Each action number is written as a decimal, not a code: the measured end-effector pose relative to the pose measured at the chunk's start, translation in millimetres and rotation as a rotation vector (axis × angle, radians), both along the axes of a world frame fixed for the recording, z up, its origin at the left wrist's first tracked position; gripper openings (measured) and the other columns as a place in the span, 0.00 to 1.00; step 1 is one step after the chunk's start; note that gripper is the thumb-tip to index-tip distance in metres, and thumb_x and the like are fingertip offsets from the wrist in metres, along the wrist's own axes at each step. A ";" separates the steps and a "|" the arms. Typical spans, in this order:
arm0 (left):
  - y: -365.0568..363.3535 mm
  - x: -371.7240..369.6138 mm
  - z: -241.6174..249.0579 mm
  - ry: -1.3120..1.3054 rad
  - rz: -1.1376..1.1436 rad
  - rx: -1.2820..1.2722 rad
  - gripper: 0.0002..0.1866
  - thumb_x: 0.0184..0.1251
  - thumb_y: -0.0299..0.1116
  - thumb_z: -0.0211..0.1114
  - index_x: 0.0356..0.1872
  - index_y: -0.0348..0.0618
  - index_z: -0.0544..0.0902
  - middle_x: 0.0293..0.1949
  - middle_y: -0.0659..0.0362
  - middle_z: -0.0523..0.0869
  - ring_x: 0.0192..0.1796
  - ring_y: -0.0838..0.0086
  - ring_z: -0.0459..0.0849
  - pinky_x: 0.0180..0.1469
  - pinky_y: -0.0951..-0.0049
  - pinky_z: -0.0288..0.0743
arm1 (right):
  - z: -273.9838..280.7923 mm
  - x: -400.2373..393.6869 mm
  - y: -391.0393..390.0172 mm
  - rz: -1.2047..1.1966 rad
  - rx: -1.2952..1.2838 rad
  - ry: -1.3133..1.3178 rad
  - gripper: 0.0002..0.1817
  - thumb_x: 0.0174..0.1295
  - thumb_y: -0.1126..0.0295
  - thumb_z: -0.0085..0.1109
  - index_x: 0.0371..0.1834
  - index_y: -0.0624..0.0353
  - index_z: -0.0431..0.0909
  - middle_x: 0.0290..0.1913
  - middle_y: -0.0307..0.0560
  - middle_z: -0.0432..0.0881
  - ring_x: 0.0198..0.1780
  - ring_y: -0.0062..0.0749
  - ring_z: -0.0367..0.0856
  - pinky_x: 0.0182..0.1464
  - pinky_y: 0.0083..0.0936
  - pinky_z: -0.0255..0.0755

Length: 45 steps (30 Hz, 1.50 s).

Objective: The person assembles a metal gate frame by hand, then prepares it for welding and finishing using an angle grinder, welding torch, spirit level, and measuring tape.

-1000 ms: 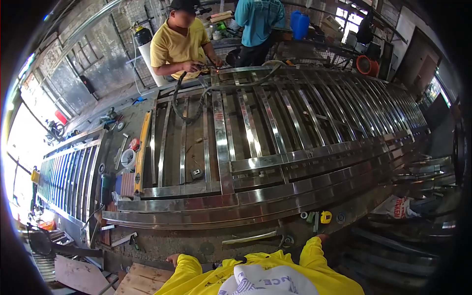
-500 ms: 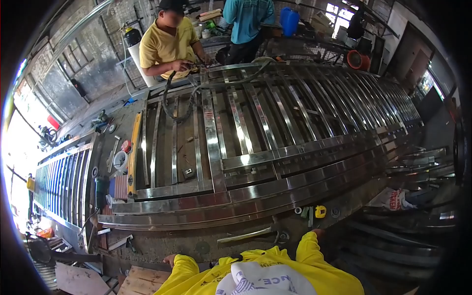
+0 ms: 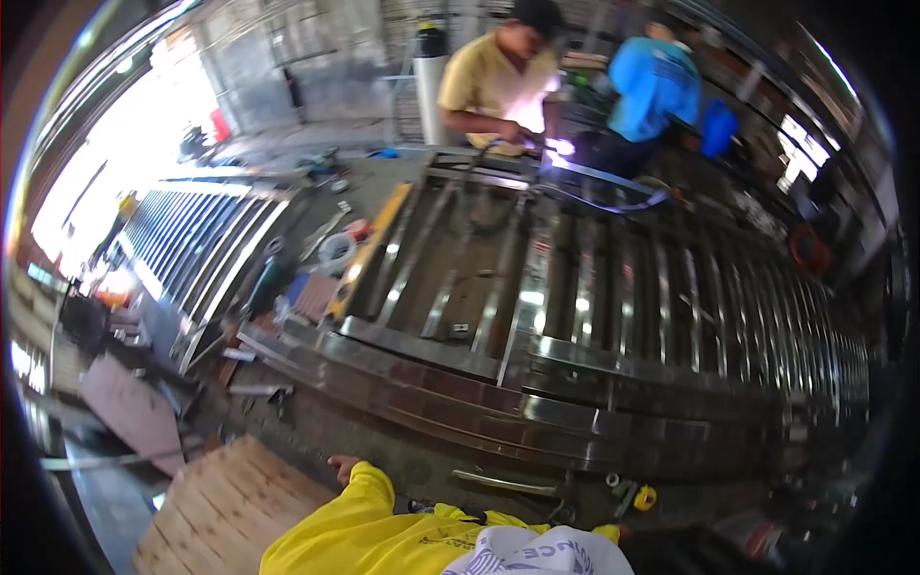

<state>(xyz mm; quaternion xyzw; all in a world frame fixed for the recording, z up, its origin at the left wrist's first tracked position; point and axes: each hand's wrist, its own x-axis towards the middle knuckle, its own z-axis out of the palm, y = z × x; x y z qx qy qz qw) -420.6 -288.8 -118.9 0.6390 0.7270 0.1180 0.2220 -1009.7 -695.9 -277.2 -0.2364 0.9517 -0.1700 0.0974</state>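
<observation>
My left hand (image 3: 343, 468) is at the near edge of the workbench (image 3: 402, 450), fingers stretched out and holding nothing I can see. My right hand (image 3: 625, 533) is a dim patch past the yellow cuff; its fingers do not show. Near it are a yellow tape measure (image 3: 645, 497) and a small ring (image 3: 611, 479). A short shiny metal bar (image 3: 505, 483) rests between my two hands. Beyond, a large barred stainless steel frame (image 3: 516, 359) covers the bench, with long steel tubes (image 3: 422, 395) along its near side.
Across the frame, a person in a yellow shirt (image 3: 489, 81) works at a bright welding arc (image 3: 559, 149). Another person in blue (image 3: 655, 91) stands behind. At left are a yellow level (image 3: 377, 240), a white tub (image 3: 336, 251), a second barred frame (image 3: 206, 240) and a wooden board (image 3: 230, 503).
My view has swung left and tilted, so the scene sits further right. A bright arc has appeared at the yellow-shirted person's hands. My left arm reaches further out to the left.
</observation>
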 end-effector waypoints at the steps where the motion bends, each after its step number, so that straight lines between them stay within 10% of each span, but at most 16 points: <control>1: 2.7 5.1 -19.8 0.016 -0.022 0.065 0.44 0.62 0.71 0.48 0.38 0.28 0.86 0.37 0.39 0.87 0.43 0.48 0.87 0.53 0.53 0.78 | 4.0 4.4 -3.1 0.018 -0.014 0.015 0.22 0.74 0.64 0.36 0.65 0.63 0.65 0.61 0.63 0.76 0.60 0.53 0.77 0.63 0.45 0.70; 9: -9.3 -5.9 14.4 0.102 -0.112 0.013 0.46 0.62 0.71 0.46 0.38 0.27 0.86 0.36 0.39 0.87 0.43 0.47 0.87 0.52 0.53 0.78 | 0.0 2.7 -10.7 0.076 -0.043 0.033 0.21 0.74 0.65 0.36 0.64 0.64 0.67 0.59 0.62 0.77 0.58 0.51 0.78 0.61 0.44 0.71; 17: 17.9 14.3 -55.2 -0.006 0.070 -0.047 0.43 0.58 0.69 0.54 0.42 0.28 0.85 0.34 0.40 0.88 0.41 0.48 0.88 0.52 0.54 0.79 | -28.3 -31.4 2.3 0.009 -0.011 -0.078 0.20 0.73 0.66 0.37 0.62 0.64 0.68 0.57 0.62 0.78 0.56 0.50 0.80 0.59 0.43 0.73; 20: 57.7 17.9 -108.1 1.706 -1.811 0.593 0.35 0.63 0.63 0.56 0.50 0.36 0.84 0.43 0.44 0.88 0.47 0.54 0.88 0.56 0.49 0.76 | -35.4 -34.6 2.7 -0.030 -0.008 -0.102 0.19 0.73 0.67 0.38 0.62 0.65 0.68 0.56 0.62 0.78 0.56 0.50 0.80 0.58 0.42 0.74; 21: 40.8 17.8 -79.5 1.736 -1.860 0.604 0.31 0.65 0.59 0.56 0.53 0.40 0.83 0.47 0.48 0.86 0.49 0.56 0.86 0.57 0.46 0.71 | -39.0 -36.0 2.5 -0.037 -0.007 -0.108 0.19 0.73 0.67 0.38 0.61 0.65 0.69 0.56 0.61 0.78 0.55 0.49 0.80 0.58 0.42 0.74; 24: -0.4 -5.8 23.4 1.724 -1.789 0.501 0.22 0.72 0.48 0.55 0.62 0.53 0.79 0.60 0.60 0.81 0.57 0.62 0.81 0.63 0.37 0.59 | -47.8 -37.2 3.4 -0.062 -0.012 -0.116 0.19 0.73 0.68 0.38 0.61 0.65 0.69 0.56 0.61 0.79 0.54 0.49 0.81 0.57 0.42 0.74; 45: -12.0 -12.6 43.3 1.897 -1.832 0.493 0.23 0.72 0.49 0.53 0.64 0.55 0.77 0.64 0.56 0.78 0.62 0.58 0.78 0.57 0.41 0.65 | -77.3 -35.3 9.1 -0.089 -0.096 0.006 0.17 0.70 0.71 0.45 0.58 0.66 0.71 0.50 0.61 0.81 0.48 0.48 0.85 0.50 0.41 0.80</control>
